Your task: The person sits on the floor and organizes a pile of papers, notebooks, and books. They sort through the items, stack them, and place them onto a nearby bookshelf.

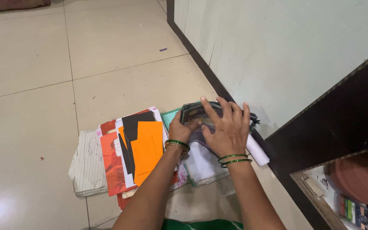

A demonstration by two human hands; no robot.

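My left hand [181, 129] grips the near left edge of a dark bundle of glossy printed sheets [194, 113] that lies on a pile of papers by the wall. My right hand [226, 125] lies flat on top of the same bundle, fingers spread and pressing down. Both wrists wear green bangles. Under the bundle are white sheets [201, 164] and a teal sheet [170, 116]. A rolled white paper [257, 151] sticks out to the right of my right wrist.
Left of my hands, orange [146, 147], black [138, 121], red [112, 164] and striped white [88, 164] sheets lie fanned on the tiled floor. A pale wall with a dark skirting runs along the right. A dark wooden cabinet [341, 123] stands at the right, with clutter on its shelf.
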